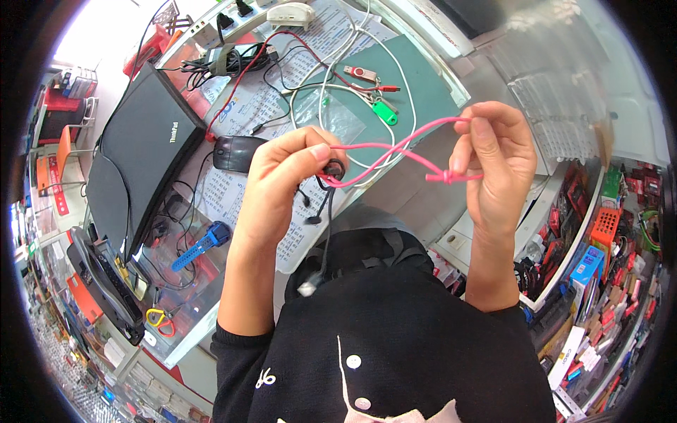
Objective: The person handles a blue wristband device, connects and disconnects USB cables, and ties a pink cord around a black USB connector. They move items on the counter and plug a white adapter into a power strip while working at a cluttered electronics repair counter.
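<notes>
It's bright in here, white glare washing out the upper left. The left hand [281,163] and right hand [499,158] look crisp, but the dangling plug [307,288] blurs. Toward the dark round rim, the laptop [141,151] bows and the lower-left goods [53,340] go soft.

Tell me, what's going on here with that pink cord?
Someone in a black top has a pink cord stretched between both hands. The left hand pinches one end, with a black cable hanging from it. The right hand grips the other end, near a small knot; the strands cross in between. To the left lie a closed black laptop and a mouse.
</notes>
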{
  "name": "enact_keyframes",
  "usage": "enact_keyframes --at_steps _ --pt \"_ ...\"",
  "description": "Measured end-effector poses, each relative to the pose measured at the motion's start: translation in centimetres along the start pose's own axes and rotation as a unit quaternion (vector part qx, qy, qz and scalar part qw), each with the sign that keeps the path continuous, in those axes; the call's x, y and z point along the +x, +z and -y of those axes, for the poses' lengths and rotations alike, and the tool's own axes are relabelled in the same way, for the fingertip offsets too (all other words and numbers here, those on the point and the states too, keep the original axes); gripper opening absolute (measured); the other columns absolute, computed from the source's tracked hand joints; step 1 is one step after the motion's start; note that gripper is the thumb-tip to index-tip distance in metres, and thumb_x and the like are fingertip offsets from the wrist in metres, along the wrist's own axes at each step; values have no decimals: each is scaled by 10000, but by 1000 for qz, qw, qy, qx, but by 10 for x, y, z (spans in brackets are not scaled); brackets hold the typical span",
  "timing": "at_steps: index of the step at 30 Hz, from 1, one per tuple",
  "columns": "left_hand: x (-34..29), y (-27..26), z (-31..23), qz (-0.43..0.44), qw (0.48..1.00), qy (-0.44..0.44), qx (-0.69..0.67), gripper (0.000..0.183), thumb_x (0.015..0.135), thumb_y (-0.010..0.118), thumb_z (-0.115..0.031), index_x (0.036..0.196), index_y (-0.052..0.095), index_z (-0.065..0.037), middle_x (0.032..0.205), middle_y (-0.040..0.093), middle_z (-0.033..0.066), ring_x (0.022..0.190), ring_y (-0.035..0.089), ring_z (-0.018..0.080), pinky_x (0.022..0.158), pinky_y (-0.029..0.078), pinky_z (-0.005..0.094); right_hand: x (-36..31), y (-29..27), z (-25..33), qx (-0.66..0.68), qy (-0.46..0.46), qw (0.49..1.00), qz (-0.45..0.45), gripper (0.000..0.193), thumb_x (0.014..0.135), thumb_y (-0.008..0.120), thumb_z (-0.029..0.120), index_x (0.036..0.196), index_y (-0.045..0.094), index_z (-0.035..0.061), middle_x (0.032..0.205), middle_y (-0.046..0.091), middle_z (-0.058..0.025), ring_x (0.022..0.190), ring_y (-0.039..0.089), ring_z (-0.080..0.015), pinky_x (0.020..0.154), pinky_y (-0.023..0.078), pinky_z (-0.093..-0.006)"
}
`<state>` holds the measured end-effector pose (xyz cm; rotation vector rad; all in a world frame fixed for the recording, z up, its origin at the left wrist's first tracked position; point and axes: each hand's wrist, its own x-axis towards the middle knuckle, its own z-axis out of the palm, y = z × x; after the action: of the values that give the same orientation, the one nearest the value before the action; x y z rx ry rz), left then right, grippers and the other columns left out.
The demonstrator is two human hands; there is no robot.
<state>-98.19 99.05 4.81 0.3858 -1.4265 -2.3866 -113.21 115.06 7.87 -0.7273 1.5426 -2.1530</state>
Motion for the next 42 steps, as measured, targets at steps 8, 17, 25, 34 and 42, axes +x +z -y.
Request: enact_keyframes --at_steps 8,17,25,34,42 --pt "0 7 19 -13 994 -103 37 209 865 520 -118 998 573 34 810 612 67 691 588 119 649 468 253 8 13 -1 -32 -1 1000 0 134 886 580 68 991 576 -15 813 645 -144 382 430 -45 359 333 -164" --pt "3 -4 21 -9 972 -204 -115 327 879 557 -228 1093 562 19 896 601 82 746 574 141 618 487 287 29 2 -9 -53 -52 996 40 128 863 604 47 977 600 -12 799 655 -147 379 388 -19 358 281 -145" --pt "-5 36 -3 -39 825 320 463 306 651 742 -56 949 675 -40 977 600 94 949 551 227 888 394 385 24 17 1 -41 -13 999 12 141 857 614 54 981 599 -11 809 656 -148 398 420 -30 367 306 -154" --pt "-1 45 3 -110 861 320 379 230 627 753 3 837 664 -26 829 556 66 713 579 179 595 467 274 22 36 4 -278 -208 934 83 185 725 686 32 902 633 37 838 632 -61 758 554 -137 673 442 -251" --pt "-12 34 11 -79 851 324 405 226 656 727 23 865 656 -25 832 567 76 662 590 185 570 482 272 13 22 29 -445 -155 822 320 169 619 679 -52 760 622 23 736 618 -54 711 563 -181 644 427 -275"
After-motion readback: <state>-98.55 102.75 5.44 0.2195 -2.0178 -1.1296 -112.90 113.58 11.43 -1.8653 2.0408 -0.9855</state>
